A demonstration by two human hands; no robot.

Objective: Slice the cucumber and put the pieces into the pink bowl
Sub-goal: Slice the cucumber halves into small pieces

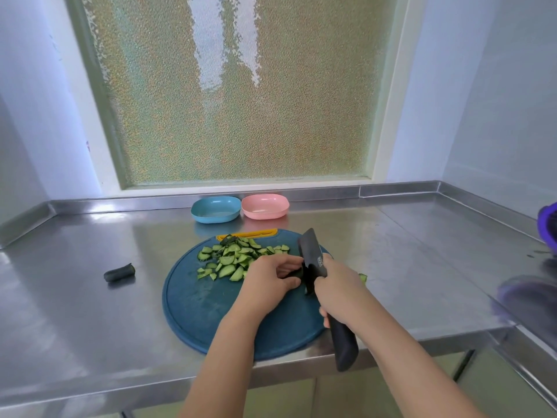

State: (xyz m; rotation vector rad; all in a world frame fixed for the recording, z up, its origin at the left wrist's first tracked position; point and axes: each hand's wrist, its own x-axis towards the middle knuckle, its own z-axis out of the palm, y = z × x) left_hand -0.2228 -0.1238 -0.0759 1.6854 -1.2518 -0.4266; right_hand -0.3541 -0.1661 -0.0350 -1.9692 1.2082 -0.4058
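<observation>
A round blue cutting board (205, 309) lies on the steel counter with several green cucumber slices (232, 257) piled on its far half. My left hand (271, 277) has curled fingers pinching a dark cucumber piece (297, 274) against the board. My right hand (339, 285) grips the black knife (313, 257) by its handle, the blade standing on edge right beside that piece. The pink bowl (265, 206) sits at the back of the counter, with nothing green showing in it. A small cucumber bit (363, 278) peeks out to the right of my right hand.
A blue bowl (215, 209) stands touching the pink one on its left. A dark cucumber end (119, 273) lies on the counter left of the board. Purple blurred objects (548, 227) sit at the right edge. The counter's front edge runs just below the board.
</observation>
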